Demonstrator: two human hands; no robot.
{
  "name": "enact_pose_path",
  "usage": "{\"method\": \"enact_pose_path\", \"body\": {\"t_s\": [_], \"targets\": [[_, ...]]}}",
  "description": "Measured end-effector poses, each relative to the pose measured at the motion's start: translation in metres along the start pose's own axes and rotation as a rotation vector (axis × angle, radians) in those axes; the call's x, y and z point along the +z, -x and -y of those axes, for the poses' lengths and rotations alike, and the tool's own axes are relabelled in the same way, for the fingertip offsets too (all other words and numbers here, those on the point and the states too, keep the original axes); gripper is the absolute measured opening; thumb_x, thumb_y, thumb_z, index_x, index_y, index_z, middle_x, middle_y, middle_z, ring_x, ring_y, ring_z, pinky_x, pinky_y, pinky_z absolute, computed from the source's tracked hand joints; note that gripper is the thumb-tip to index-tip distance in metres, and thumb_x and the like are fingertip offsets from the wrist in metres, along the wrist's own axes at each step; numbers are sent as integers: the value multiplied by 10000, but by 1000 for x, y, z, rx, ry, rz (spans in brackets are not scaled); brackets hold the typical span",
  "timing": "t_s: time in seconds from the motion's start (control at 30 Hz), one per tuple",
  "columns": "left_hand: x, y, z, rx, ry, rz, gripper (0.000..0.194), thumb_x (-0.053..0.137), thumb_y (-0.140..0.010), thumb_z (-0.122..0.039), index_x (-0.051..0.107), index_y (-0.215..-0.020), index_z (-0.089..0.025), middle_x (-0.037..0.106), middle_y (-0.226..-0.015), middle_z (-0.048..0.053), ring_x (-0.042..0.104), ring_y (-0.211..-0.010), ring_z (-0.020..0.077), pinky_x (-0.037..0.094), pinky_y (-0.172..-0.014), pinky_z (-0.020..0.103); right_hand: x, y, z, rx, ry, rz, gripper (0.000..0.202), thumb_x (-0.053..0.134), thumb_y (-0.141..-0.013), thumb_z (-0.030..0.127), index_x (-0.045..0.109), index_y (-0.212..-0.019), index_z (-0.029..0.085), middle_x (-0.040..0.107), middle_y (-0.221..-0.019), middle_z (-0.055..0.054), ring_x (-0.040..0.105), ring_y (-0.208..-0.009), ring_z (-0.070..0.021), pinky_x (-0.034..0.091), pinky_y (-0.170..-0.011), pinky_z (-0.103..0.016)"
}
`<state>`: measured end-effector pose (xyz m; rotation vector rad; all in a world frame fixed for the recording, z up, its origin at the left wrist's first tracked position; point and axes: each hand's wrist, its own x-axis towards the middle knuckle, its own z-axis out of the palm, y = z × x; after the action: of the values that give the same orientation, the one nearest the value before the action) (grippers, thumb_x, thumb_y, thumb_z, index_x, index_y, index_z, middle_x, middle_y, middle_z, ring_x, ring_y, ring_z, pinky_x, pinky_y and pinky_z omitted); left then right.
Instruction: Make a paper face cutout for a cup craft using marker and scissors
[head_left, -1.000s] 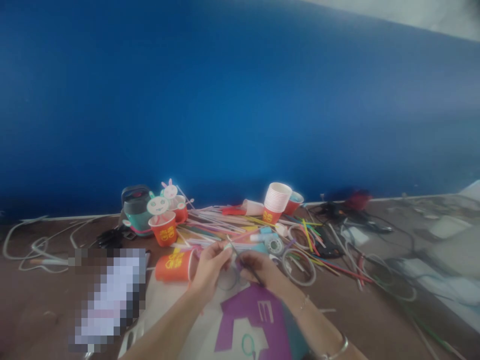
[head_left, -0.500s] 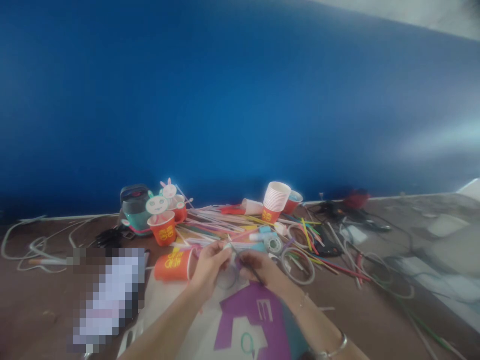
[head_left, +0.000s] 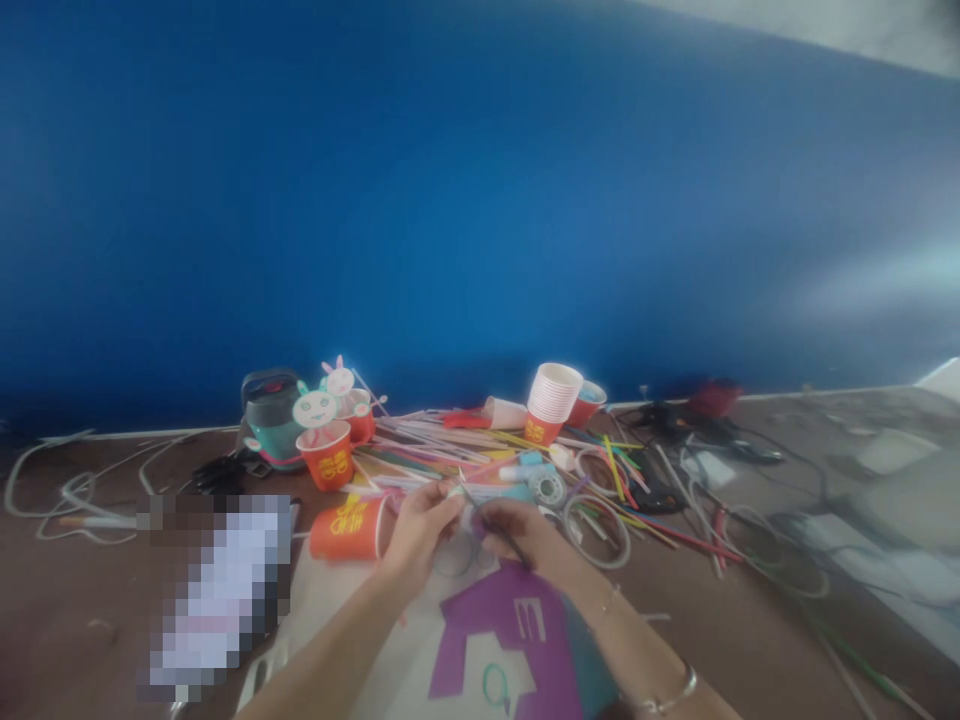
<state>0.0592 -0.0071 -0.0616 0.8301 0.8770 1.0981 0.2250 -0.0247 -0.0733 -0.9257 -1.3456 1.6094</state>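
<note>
My right hand (head_left: 517, 530) is closed around scissors (head_left: 471, 497), whose thin blades point up and left while a dark handle part runs across the fingers. My left hand (head_left: 426, 520) pinches a small white piece (head_left: 454, 491), perhaps paper, right at the blades. The two hands are close together above a pale sheet (head_left: 409, 640). Below them lies a purple cut-out sheet (head_left: 551, 620) with openings in it. An orange paper cup (head_left: 346, 532) rests on its side just left of my left hand. Beside my right hand is a white tape roll (head_left: 546, 487).
Colourful sticks (head_left: 427, 450) are scattered behind the hands. Rabbit-face cut-outs (head_left: 315, 408) stand in orange cups (head_left: 330, 460) near a teal-and-grey kettle-like container (head_left: 274, 420). A stack of paper cups (head_left: 553, 400) is at the back. Coiled tubing (head_left: 600, 530) lies right; a blue wall (head_left: 480, 200) rises behind.
The scissor blades have shifted very slightly at the white piece. Both hands stay in almost the same place.
</note>
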Motion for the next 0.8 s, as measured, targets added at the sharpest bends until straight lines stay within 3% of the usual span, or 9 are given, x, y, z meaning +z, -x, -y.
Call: {"method": "enact_pose_path", "body": {"t_s": [0.33,0.8], "targets": [[-1,1,-1,21,-68,2,264,711,-639,-318,494,-622,-167,467,-492,-60,373,-440,48,266,-448,183,1,3,8,8,77,23,383,790,-623,438,606,-801,154,461,-625,43,344,-524,-67,279,-495,-221],[-5,-1,-3,-1,-80,59,278,719,-623,-296,473,-582,-173,436,-483,-64,359,-432,49,264,-443,187,5,8,27,38,114,38,366,788,-628,432,590,-751,150,484,-664,25,410,-573,-87,360,-547,-231]]}}
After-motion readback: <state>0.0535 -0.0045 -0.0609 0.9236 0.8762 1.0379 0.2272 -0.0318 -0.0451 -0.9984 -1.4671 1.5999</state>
